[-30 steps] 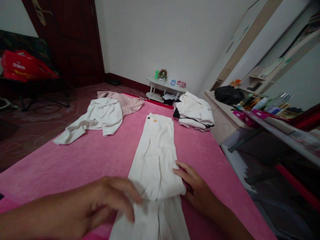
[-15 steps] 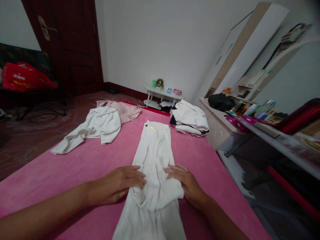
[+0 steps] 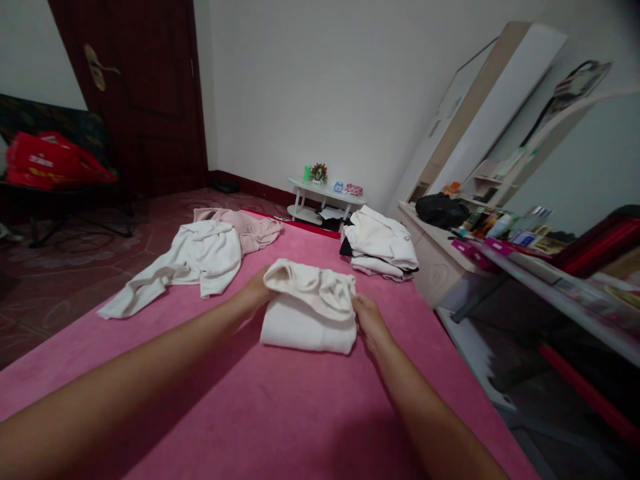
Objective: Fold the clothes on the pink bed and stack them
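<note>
A pair of white trousers (image 3: pixel 310 330), as far as the shape shows, lies folded into a compact bundle on the pink bed cover (image 3: pixel 235 400). My left hand (image 3: pixel 257 291) grips the upper layer at the bundle's left side, its fingertips hidden behind the cloth. On the opposite side my right hand (image 3: pixel 367 315) holds the right edge, fingers partly tucked behind it. The upper layer is bunched and rumpled, while the lower layer lies smooth.
Left of the bundle are a spread white top (image 3: pixel 210 253) and a pink garment (image 3: pixel 260 228). A stack of folded clothes (image 3: pixel 383 243) sits at the bed's far right corner. Beyond stands a small white shelf (image 3: pixel 325 189); a cluttered dressing table (image 3: pixel 430 233) flanks the right side.
The white trousers, stretched out long toward me before, are now doubled into a short bundle. Both hands have moved forward, away from me, and gone from lying on the cloth to gripping its sides.
</note>
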Tool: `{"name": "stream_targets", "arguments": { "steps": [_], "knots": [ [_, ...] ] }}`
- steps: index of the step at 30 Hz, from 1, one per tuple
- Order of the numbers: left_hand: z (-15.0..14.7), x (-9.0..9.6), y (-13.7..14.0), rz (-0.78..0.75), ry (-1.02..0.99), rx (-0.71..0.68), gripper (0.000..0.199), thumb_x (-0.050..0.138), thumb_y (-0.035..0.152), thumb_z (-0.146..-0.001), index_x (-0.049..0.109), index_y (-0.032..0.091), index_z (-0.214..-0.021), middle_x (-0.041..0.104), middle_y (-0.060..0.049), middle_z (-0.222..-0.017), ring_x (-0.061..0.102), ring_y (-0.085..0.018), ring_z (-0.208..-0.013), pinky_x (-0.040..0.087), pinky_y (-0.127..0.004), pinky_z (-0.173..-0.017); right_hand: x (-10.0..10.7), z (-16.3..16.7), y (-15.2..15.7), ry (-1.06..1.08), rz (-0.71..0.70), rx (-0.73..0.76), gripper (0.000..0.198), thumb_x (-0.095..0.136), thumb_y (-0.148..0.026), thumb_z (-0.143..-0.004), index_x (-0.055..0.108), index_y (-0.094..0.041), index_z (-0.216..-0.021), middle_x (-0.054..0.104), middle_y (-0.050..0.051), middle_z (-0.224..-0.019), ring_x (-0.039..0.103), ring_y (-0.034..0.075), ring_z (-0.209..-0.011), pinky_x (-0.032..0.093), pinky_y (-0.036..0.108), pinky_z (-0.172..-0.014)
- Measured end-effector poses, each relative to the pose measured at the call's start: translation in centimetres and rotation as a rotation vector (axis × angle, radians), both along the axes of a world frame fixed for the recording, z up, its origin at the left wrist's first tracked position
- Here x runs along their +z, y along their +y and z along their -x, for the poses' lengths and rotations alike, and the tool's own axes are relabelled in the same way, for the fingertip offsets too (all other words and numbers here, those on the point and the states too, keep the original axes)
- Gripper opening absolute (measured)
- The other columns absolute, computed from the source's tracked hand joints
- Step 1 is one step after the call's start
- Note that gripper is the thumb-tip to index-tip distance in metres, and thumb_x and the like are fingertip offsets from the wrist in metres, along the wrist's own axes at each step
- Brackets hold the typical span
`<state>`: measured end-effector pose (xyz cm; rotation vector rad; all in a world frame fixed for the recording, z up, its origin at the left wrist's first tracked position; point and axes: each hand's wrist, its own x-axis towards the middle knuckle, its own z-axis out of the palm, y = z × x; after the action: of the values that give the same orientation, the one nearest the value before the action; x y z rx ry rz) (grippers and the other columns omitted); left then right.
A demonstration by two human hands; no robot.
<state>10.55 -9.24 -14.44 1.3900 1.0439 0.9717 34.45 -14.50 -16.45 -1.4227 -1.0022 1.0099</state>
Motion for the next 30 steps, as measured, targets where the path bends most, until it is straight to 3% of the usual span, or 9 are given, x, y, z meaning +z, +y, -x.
{"name": "stream_targets", "arguments": {
  "steps": [3,6,10,13,17,24,27,30],
  "knots": [
    [-0.2,-3.2,2.2,0.044,0.093,0.095,0.072,0.079,0.037,-0.053,0.051,0.011,-0.115,0.068,-0.011,-0.091,0.065,-0.025,-0.078,0.051,-0.035,-0.066,-2.6,0.0,1.6,0.003,-0.007,-0.018,0.053,0.07,-0.053,-0.059,0.058,-0.015,-0.093,0.068,0.006,-0.08,0.063,0.022,-0.073,0.048,0.03,-0.062],
    [-0.1,-4.6,1.8,0.005,0.086,0.115,0.079,0.076,0.033,-0.058,0.042,0.013,-0.126,0.066,-0.011,-0.098,0.064,-0.023,-0.08,0.051,-0.033,-0.067,-3.5,0.2,1.2,0.008,-0.05,0.009,0.073,0.077,-0.041,-0.054,0.046,-0.016,-0.115,0.067,0.009,-0.098,0.064,0.023,-0.083,0.05,0.032,-0.068],
    [0.1,-3.1,-0.8,0.005,-0.062,0.102,0.077,0.069,0.035,-0.068,0.034,0.017,-0.134,0.066,-0.008,-0.096,0.063,-0.02,-0.076,0.05,-0.031,-0.064,-2.2,0.4,-1.2,0.006,-0.081,0.048,0.079,0.075,-0.037,-0.059,0.038,-0.017,-0.126,0.067,0.009,-0.097,0.065,0.022,-0.078,0.05,0.031,-0.065],
    [0.8,-1.9,-3.2,-0.01,-0.144,-0.01,0.068,0.067,0.04,-0.072,0.04,0.021,-0.131,0.065,-0.007,-0.098,0.062,-0.018,-0.076,0.047,-0.027,-0.063,-1.4,0.3,-3.9,0.024,-0.121,0.071,0.074,0.072,-0.039,-0.067,0.037,-0.022,-0.129,0.066,0.006,-0.098,0.064,0.02,-0.082,0.05,0.031,-0.07],
    [1.9,-2.6,-5.1,0.126,-0.08,-0.21,0.055,0.07,0.047,-0.069,0.055,0.016,-0.112,0.062,-0.003,-0.085,0.057,-0.014,-0.068,0.042,-0.024,-0.059,-1.8,-0.5,-6.2,0.031,-0.007,0.112,0.06,0.075,-0.045,-0.063,0.054,-0.018,-0.112,0.067,0.006,-0.09,0.063,0.021,-0.077,0.049,0.031,-0.068],
    [3.3,-3.9,-5.6,0.19,0.051,-0.292,0.064,0.074,0.046,-0.063,0.052,0.017,-0.116,0.06,-0.001,-0.079,0.056,-0.015,-0.066,0.04,-0.024,-0.056,-2.1,-1.7,-6.3,0.048,0.138,0.225,0.048,0.078,-0.045,-0.059,0.063,-0.013,-0.09,0.065,0.002,-0.073,0.059,0.015,-0.059,0.046,0.026,-0.057],
    [3.1,-3.5,-5.6,0.129,0.075,-0.254,0.062,0.074,0.044,-0.063,0.053,0.017,-0.114,0.062,-0.003,-0.084,0.058,-0.017,-0.072,0.044,-0.026,-0.061,-2.2,-2.1,-5.7,0.057,0.13,0.126,0.049,0.075,-0.047,-0.063,0.06,-0.015,-0.097,0.064,0.003,-0.08,0.058,0.014,-0.059,0.045,0.025,-0.051],
    [2.1,-3.1,-4.5,0.03,0.087,-0.142,0.062,0.073,0.044,-0.063,0.054,0.017,-0.115,0.063,-0.007,-0.096,0.06,-0.021,-0.084,0.048,-0.031,-0.07,-2.2,-1.8,-4.0,0.049,-0.013,-0.026,0.052,0.077,-0.044,-0.059,0.059,-0.017,-0.1,0.064,0.006,-0.098,0.062,0.018,-0.078,0.049,0.027,-0.061]
  ]
}}
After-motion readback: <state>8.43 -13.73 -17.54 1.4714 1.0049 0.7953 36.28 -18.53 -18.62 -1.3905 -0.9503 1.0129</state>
